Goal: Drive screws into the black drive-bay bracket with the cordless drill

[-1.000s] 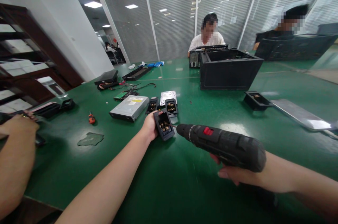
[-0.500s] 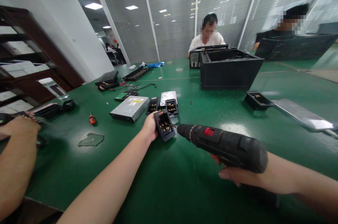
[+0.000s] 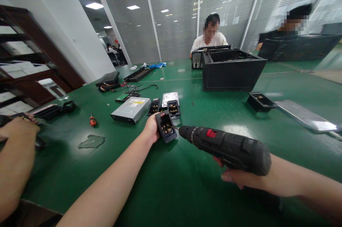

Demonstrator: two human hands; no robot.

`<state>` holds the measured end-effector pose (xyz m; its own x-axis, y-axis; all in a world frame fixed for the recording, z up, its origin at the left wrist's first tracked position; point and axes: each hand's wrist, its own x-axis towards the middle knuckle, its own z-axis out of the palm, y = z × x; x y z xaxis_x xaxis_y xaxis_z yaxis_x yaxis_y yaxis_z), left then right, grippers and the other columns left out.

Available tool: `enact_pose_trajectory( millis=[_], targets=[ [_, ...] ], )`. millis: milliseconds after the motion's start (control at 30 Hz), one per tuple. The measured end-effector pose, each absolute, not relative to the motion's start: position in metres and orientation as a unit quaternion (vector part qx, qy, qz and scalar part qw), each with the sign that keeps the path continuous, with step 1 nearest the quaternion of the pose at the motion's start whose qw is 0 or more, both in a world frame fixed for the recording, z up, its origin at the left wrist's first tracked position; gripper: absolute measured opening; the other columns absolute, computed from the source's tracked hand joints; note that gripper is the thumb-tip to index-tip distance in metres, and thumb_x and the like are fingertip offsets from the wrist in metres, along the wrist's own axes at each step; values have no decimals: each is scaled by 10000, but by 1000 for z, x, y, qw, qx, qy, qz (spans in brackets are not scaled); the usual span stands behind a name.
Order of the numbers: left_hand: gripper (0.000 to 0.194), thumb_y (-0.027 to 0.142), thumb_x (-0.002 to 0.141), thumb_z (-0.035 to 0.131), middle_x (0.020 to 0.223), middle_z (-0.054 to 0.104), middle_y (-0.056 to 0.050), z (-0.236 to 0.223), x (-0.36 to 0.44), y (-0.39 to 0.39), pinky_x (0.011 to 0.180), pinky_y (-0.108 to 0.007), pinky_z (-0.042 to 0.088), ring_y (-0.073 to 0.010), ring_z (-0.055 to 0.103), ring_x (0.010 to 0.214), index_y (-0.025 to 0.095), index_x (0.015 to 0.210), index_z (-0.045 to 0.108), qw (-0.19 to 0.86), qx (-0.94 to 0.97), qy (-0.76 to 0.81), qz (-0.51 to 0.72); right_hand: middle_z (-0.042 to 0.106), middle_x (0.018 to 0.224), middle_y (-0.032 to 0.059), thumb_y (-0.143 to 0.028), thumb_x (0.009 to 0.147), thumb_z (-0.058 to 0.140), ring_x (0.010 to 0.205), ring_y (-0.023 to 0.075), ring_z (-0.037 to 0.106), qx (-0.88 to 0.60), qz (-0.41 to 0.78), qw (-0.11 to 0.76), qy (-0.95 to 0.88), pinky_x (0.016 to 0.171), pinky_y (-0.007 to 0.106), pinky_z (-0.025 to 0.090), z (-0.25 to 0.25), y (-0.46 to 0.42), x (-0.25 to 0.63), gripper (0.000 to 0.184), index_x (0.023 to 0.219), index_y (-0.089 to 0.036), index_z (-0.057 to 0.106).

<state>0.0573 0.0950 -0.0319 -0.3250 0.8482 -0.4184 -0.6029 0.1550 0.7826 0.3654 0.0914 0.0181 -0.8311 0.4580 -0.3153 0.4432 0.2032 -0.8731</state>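
Held up in my left hand is a small black open box with brass-coloured metal contacts inside, tilted toward the right. My right hand is closed round a black cordless drill with a red switch on top. Its thin bit points left and reaches into the mouth of the box; whether the tip touches a screw is too small to tell. Just behind the box lie two similar black boxes, one on the left and one on the right, with a hard drive beyond them.
A grey optical drive, an orange screwdriver and a dark flat scrap lie to the left. Another black box and a phone-like slab are at right. Large black computer case stands behind. Co-worker's arm enters left.
My hands, the box and the drill stay almost in place. The co-worker's arm at the left edge has shifted slightly left.
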Motion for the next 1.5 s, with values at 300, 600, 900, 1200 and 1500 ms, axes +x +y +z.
enact_pose_trajectory(
  millis=[300, 600, 900, 1200, 1500],
  targets=[
    [169, 294, 690, 543, 631, 661, -91, -33, 57, 96, 529, -403, 516, -247, 626, 540, 153, 726, 630, 564, 123, 508, 639, 633, 865, 47, -316, 788, 648, 597, 154, 594, -298, 562, 13, -771, 583, 323, 555, 20, 90, 365, 280, 1007, -189, 527],
    [191, 298, 690, 539, 640, 671, -98, -32, 57, 95, 525, -393, 518, -249, 636, 554, 146, 744, 641, 564, 124, 509, 639, 623, 797, 22, -335, 772, 660, 591, 159, 608, -297, 565, 14, -769, 581, 309, 553, 22, 89, 365, 317, 1027, -190, 538],
    [174, 278, 693, 541, 626, 664, -95, -30, 58, 96, 500, -380, 511, -255, 637, 549, 150, 759, 637, 559, 115, 510, 643, 573, 714, -32, -305, 808, 629, 590, 151, 580, -277, 569, 20, -774, 591, 315, 537, 24, 89, 365, 199, 970, -228, 541],
    [180, 283, 698, 531, 633, 665, -98, -28, 60, 94, 517, -380, 515, -248, 636, 555, 144, 741, 637, 558, 121, 516, 639, 575, 652, -31, -311, 791, 633, 583, 160, 592, -280, 558, 15, -781, 558, 287, 512, 25, 89, 363, 208, 947, -197, 556],
    [171, 285, 700, 533, 608, 658, -86, -28, 61, 94, 492, -377, 507, -246, 627, 527, 152, 741, 632, 552, 109, 520, 642, 572, 698, -37, -280, 791, 638, 565, 137, 581, -271, 567, 29, -777, 555, 285, 526, 28, 88, 362, 202, 959, -207, 553]
  ],
)
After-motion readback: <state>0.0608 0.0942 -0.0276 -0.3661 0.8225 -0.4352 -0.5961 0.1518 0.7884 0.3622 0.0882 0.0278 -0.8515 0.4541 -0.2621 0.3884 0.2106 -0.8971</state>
